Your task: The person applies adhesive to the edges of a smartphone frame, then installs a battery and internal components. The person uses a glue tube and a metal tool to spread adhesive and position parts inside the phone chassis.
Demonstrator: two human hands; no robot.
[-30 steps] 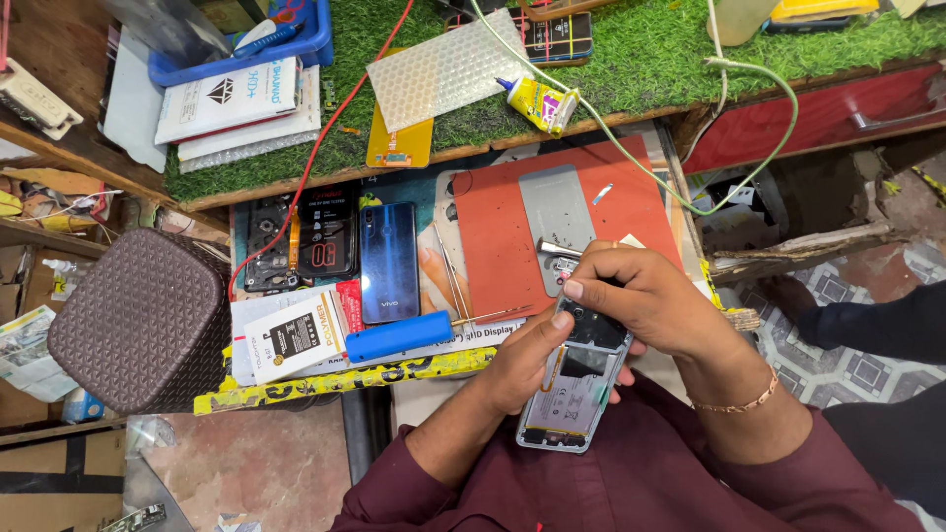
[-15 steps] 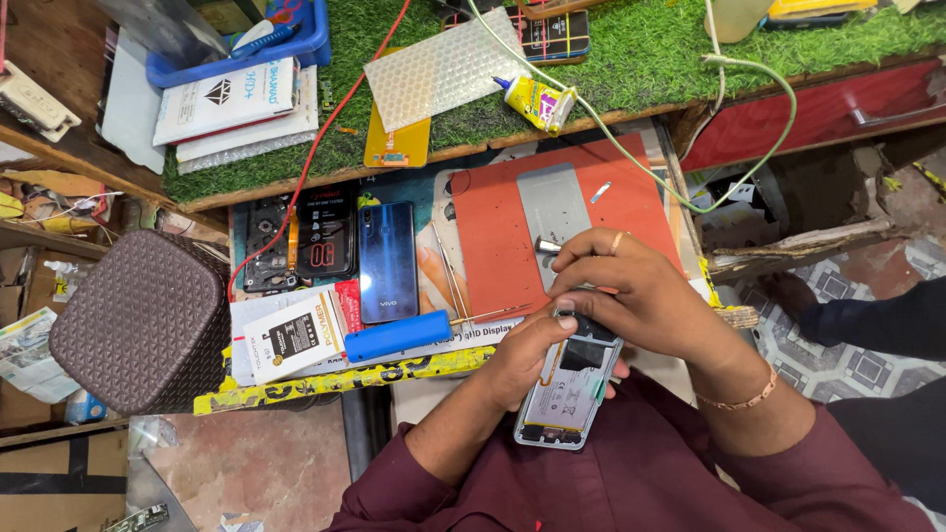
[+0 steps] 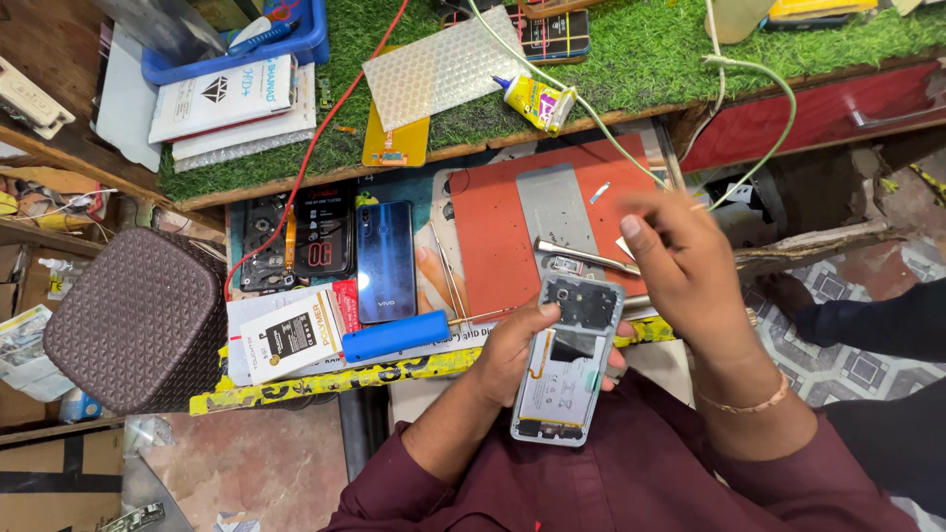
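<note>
1. Head view looks down on the person's left hand, which grips an opened silver-framed phone with its back cover off, fingers wrapped under the left edge and thumb pressed near the top corner.
2. That phone is held tilted just above the lap, over the near edge of the workbench, its camera end towards the bench.
3. Right hand is raised above and to the right of the phone, clear of it; its fingers are loosely curled and blurred, and I cannot tell whether they pinch anything.
4. Thin metal tweezers lie on a red rubber work mat just beyond the phone's top.
5. Left of the mat rests a dark blue glossy phone back, with a blue cylindrical tool handle below it.
6. Further left stands a brown woven square stool.
7. On the green artificial-grass shelf sit a yellow glue bottle and a sheet of bubble wrap.
</note>
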